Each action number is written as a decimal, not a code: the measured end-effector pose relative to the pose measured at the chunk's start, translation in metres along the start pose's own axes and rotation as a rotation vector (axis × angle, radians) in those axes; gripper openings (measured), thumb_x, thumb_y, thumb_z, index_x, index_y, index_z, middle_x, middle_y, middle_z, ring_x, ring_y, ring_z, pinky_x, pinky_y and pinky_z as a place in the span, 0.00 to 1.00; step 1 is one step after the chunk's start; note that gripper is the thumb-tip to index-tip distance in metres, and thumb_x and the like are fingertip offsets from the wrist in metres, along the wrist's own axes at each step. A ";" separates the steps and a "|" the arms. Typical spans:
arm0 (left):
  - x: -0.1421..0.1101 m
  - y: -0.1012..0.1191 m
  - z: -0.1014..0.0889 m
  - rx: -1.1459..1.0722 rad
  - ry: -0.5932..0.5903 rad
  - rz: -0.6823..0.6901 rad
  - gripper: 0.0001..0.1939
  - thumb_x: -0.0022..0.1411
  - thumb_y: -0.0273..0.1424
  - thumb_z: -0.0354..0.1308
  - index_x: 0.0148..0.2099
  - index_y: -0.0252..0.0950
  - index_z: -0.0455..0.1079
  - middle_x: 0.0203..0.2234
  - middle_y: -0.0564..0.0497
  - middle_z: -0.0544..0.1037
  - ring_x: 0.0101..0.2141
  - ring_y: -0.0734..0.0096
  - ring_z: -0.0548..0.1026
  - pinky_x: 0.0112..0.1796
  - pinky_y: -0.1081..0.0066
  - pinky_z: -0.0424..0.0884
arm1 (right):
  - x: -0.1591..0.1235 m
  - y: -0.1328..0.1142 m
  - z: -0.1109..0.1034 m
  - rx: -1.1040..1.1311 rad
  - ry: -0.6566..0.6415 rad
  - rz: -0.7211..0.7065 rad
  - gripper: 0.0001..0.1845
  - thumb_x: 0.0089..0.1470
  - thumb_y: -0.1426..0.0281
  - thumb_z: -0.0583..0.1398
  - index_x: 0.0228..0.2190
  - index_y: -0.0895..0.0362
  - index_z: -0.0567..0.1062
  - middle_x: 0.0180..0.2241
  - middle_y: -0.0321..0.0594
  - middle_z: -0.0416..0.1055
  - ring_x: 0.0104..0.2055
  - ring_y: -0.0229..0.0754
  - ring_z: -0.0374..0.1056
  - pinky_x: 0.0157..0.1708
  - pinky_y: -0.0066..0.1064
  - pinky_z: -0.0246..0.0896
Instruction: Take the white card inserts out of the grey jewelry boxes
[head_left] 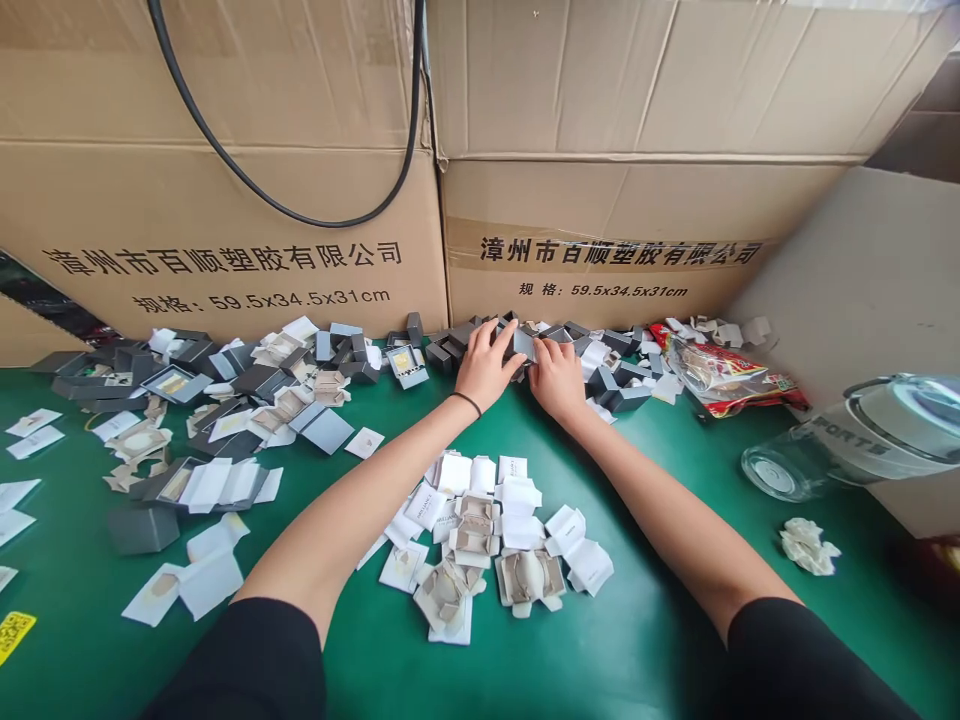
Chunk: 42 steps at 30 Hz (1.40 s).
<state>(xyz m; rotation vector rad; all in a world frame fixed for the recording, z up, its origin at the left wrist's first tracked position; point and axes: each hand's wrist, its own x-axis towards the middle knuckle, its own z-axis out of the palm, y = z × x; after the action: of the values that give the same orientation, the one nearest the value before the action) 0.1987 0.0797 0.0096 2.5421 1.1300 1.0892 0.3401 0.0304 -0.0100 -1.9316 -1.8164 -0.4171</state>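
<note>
Reaching to twelve o'clock from the loose pile of white cards and paper inserts (474,535), both bare hands meet at the row of small dark boxes (450,345) along the far edge of the green table (600,660). The left hand (489,365), with a thin dark band (466,400) at its wrist, arches over the boxes, fingers spread and thumb pointing towards the right hand (556,378). That hand lies just beside it, fingers bent towards a grey box (523,346) between the two. Whether either hand grips a box or only touches it, I cannot tell.

Counting from that same loose pile, a larger heap of boxes, lids and inserts (262,385) spreads at ten o'clock, and a yellow label (15,635) lies between eight and nine. More dark boxes (622,385) sit at one, with a red and clear plastic packet (724,375) at two. A clear bottle (855,440) lies on its side between two and three; crumpled tissue (810,547) is at three. Cartons (225,200) stand behind, a black cable (300,215) looping in front at eleven.
</note>
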 end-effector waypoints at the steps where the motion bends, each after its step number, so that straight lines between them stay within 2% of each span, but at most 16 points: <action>1: 0.004 0.002 0.006 0.028 -0.029 -0.011 0.27 0.61 0.37 0.51 0.61 0.36 0.57 0.58 0.38 0.58 0.59 0.52 0.55 0.56 0.55 0.57 | 0.000 0.001 0.001 -0.003 0.013 0.015 0.25 0.54 0.72 0.49 0.54 0.63 0.61 0.53 0.54 0.61 0.50 0.56 0.56 0.45 0.47 0.56; 4: 0.009 0.005 0.016 0.066 -0.041 -0.004 0.27 0.62 0.36 0.48 0.62 0.39 0.54 0.63 0.40 0.51 0.62 0.51 0.48 0.57 0.51 0.52 | 0.000 -0.001 -0.003 -0.002 0.154 0.044 0.24 0.52 0.69 0.52 0.51 0.62 0.64 0.55 0.54 0.57 0.53 0.56 0.52 0.47 0.48 0.53; 7: 0.008 -0.001 0.014 0.041 0.005 0.006 0.29 0.63 0.37 0.47 0.64 0.39 0.48 0.65 0.41 0.45 0.63 0.50 0.43 0.58 0.49 0.49 | -0.005 -0.008 -0.007 0.013 0.256 -0.058 0.12 0.54 0.71 0.50 0.35 0.59 0.72 0.45 0.51 0.66 0.47 0.51 0.58 0.43 0.41 0.54; 8: 0.005 -0.003 0.011 0.034 0.018 0.013 0.30 0.63 0.38 0.46 0.65 0.38 0.47 0.65 0.40 0.45 0.63 0.50 0.42 0.58 0.49 0.48 | -0.009 -0.011 -0.007 0.023 0.223 -0.137 0.12 0.55 0.73 0.49 0.30 0.58 0.72 0.39 0.49 0.68 0.42 0.48 0.59 0.39 0.37 0.55; 10: -0.002 -0.010 0.000 0.039 0.032 0.046 0.30 0.63 0.39 0.45 0.65 0.35 0.47 0.64 0.38 0.45 0.63 0.51 0.42 0.59 0.51 0.46 | -0.017 -0.021 -0.007 0.033 0.058 -0.321 0.16 0.56 0.76 0.46 0.25 0.57 0.71 0.32 0.44 0.68 0.36 0.42 0.61 0.31 0.31 0.53; 11: -0.007 -0.014 -0.006 0.047 0.039 0.065 0.29 0.63 0.37 0.44 0.64 0.35 0.47 0.64 0.38 0.46 0.63 0.52 0.43 0.59 0.51 0.46 | -0.021 -0.026 -0.006 0.029 -0.056 -0.402 0.17 0.56 0.76 0.46 0.26 0.57 0.71 0.31 0.43 0.68 0.34 0.41 0.62 0.28 0.30 0.50; 13: -0.020 -0.021 -0.022 0.060 0.050 0.100 0.27 0.64 0.35 0.44 0.63 0.36 0.49 0.64 0.40 0.47 0.63 0.55 0.44 0.59 0.51 0.46 | -0.028 -0.035 -0.005 0.005 -0.284 -0.476 0.16 0.56 0.76 0.46 0.30 0.56 0.72 0.34 0.42 0.70 0.32 0.39 0.64 0.24 0.29 0.47; 16: -0.045 -0.034 -0.046 0.081 0.032 0.136 0.23 0.63 0.33 0.44 0.60 0.37 0.54 0.63 0.42 0.50 0.63 0.56 0.44 0.59 0.51 0.49 | -0.030 -0.043 -0.006 -0.024 -0.500 -0.458 0.14 0.58 0.72 0.47 0.36 0.54 0.71 0.35 0.40 0.73 0.29 0.39 0.66 0.23 0.28 0.46; 19: -0.069 -0.046 -0.064 0.118 -0.035 0.137 0.18 0.63 0.31 0.44 0.54 0.37 0.62 0.62 0.43 0.52 0.63 0.57 0.45 0.59 0.51 0.51 | -0.026 -0.046 -0.007 -0.031 -0.552 -0.450 0.13 0.58 0.71 0.48 0.36 0.55 0.72 0.32 0.42 0.75 0.29 0.41 0.69 0.24 0.27 0.47; 21: -0.082 -0.053 -0.069 0.122 -0.089 0.118 0.16 0.63 0.30 0.44 0.51 0.37 0.65 0.61 0.43 0.53 0.63 0.57 0.46 0.59 0.52 0.53 | -0.023 -0.047 -0.007 -0.036 -0.570 -0.448 0.12 0.57 0.72 0.49 0.35 0.56 0.72 0.31 0.43 0.75 0.29 0.42 0.69 0.24 0.28 0.47; 24: -0.095 -0.060 -0.069 0.101 -0.123 0.099 0.15 0.62 0.29 0.45 0.48 0.36 0.67 0.60 0.43 0.56 0.62 0.57 0.49 0.58 0.51 0.56 | -0.025 -0.049 -0.006 -0.037 -0.575 -0.425 0.10 0.54 0.74 0.51 0.34 0.56 0.72 0.30 0.43 0.75 0.29 0.42 0.69 0.24 0.28 0.45; 27: -0.101 -0.061 -0.065 0.102 -0.128 0.147 0.14 0.62 0.27 0.45 0.47 0.36 0.68 0.59 0.43 0.59 0.62 0.58 0.51 0.58 0.52 0.56 | -0.033 -0.052 -0.005 -0.028 -0.539 -0.365 0.10 0.56 0.73 0.50 0.34 0.55 0.70 0.31 0.41 0.74 0.29 0.41 0.68 0.24 0.27 0.45; 30: -0.103 -0.062 -0.065 0.112 -0.119 0.170 0.14 0.62 0.27 0.45 0.46 0.36 0.69 0.57 0.44 0.61 0.61 0.59 0.53 0.58 0.52 0.58 | -0.040 -0.053 -0.003 -0.011 -0.463 -0.299 0.12 0.59 0.73 0.47 0.35 0.55 0.69 0.35 0.40 0.73 0.34 0.40 0.67 0.27 0.27 0.48; 34: -0.104 -0.065 -0.069 0.088 -0.086 0.118 0.13 0.62 0.28 0.45 0.44 0.37 0.70 0.55 0.44 0.64 0.60 0.59 0.56 0.56 0.52 0.61 | -0.040 -0.050 0.000 0.076 -0.384 -0.228 0.17 0.51 0.81 0.48 0.39 0.54 0.69 0.32 0.38 0.72 0.35 0.39 0.66 0.31 0.26 0.50; 38: -0.104 -0.066 -0.069 0.074 -0.075 0.112 0.13 0.61 0.27 0.45 0.40 0.37 0.71 0.54 0.45 0.66 0.59 0.60 0.57 0.56 0.53 0.61 | -0.034 -0.044 -0.003 0.114 -0.463 -0.285 0.23 0.49 0.80 0.49 0.47 0.52 0.66 0.33 0.38 0.73 0.31 0.41 0.67 0.24 0.27 0.46; 42: -0.099 -0.069 -0.068 0.131 -0.015 0.122 0.13 0.60 0.27 0.45 0.38 0.39 0.72 0.53 0.46 0.67 0.59 0.60 0.58 0.57 0.52 0.57 | -0.033 -0.042 -0.006 0.111 -0.502 -0.317 0.25 0.51 0.80 0.49 0.49 0.52 0.65 0.39 0.38 0.74 0.32 0.41 0.68 0.24 0.27 0.47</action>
<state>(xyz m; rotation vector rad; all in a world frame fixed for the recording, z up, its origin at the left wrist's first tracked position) 0.0680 0.0497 -0.0240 2.7480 1.0882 1.0533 0.2961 0.0001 -0.0165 -1.7807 -2.4192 0.0886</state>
